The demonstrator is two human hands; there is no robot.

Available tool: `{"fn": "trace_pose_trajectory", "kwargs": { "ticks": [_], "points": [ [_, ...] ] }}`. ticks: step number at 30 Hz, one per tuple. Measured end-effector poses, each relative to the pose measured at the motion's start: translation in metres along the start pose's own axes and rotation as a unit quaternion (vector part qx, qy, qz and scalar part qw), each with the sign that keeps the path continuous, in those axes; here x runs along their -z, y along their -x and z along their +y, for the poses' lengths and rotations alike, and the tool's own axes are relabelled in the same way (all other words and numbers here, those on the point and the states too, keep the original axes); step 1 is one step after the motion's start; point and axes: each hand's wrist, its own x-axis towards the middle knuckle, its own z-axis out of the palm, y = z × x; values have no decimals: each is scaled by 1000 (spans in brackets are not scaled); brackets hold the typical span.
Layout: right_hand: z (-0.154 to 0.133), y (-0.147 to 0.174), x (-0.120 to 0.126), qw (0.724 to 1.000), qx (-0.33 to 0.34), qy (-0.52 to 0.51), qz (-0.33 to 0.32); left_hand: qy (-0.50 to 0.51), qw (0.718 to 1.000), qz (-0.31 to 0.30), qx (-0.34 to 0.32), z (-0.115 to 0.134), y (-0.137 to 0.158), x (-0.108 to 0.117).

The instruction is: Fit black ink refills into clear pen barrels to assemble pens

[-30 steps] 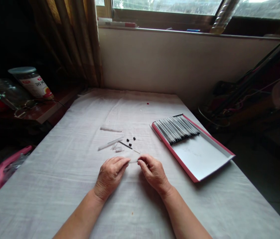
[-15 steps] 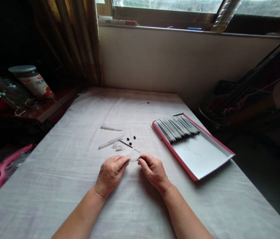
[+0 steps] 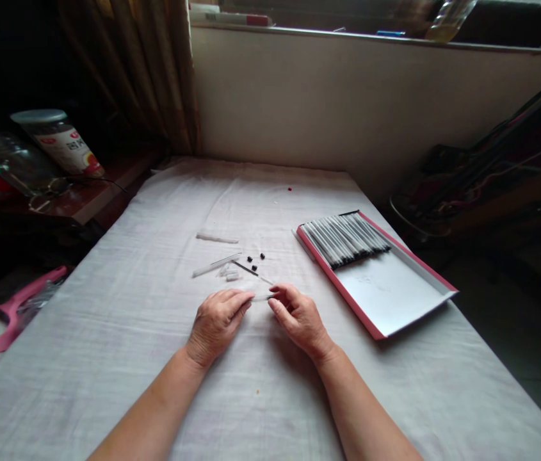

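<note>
And here we are over the table, both hands drawn close together, a thin clear tube bridging the narrow gap between them. Its long axis runs crosswise, left to right, almost level with the fingertips on both sides. The left hand has one end pinched between thumb and fingers, so that end is hidden inside the grip. Across the gap, the right hand curls about the tube's dark end, thumb on the near side, forefinger on the far side; whether that grip is pressed tight or slightly parted, I cannot tell. So the tube lies right of the left grip and left of the right grip, its visible stretch squarely between, neither hand clearly nearer. Just past the right fingertips, a slim dark rod slants off to the far left, pale tip close by. Three black caps sit beyond it, and well to the right lies a pink-rimmed tray, slim black-ended tubes packed across its far part.
</note>
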Motion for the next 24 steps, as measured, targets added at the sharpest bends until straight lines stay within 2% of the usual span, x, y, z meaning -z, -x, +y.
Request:
{"fn": "trace_pose_trajectory", "kwargs": {
  "ticks": [3,10,16,24],
  "points": [
    [3,0,1,1000,-3,-26,8,-7,1000,-8,3,-2,0,1],
    [13,-4,12,993,-58,-89,46,-19,1000,4,22,-12,0,7],
    [11,-4,17,996,-69,-46,22,-17,1000,5,23,-12,1,6],
    [8,-5,18,993,-75,-85,20,-14,999,3,28,-10,0,7]
  ]
}}
